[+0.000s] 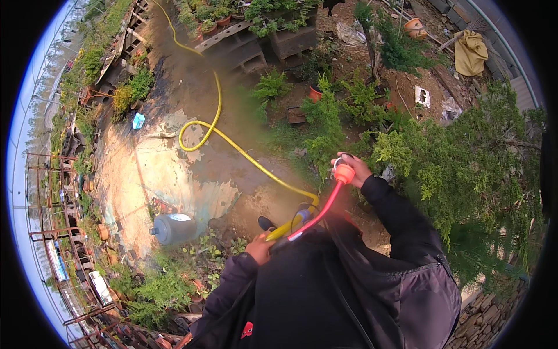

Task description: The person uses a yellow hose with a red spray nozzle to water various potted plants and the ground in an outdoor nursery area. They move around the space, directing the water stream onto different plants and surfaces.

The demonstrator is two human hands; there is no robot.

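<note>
My left hand (260, 248) is closed round the end of a yellow hose (279, 232) close to my body. My right hand (354, 168), held farther out and to the right, grips the orange-red head (344, 173) of a pink-red wand (320, 213). A pale ring shows beside the fingers. The wand slopes from that head down towards my left hand, where a blue fitting (304, 213) and a dark thin loop sit beside the hose. From there the hose runs up and left over the ground and makes a loop.
A large bluish water bottle (175, 229) lies on its side at the left. Conifer shrubs (436, 161) crowd the right. Potted plants (211, 27) stand on concrete blocks (294, 43) ahead. A small blue container (138, 121) rests on the ground, and metal racks (52, 231) line the far left.
</note>
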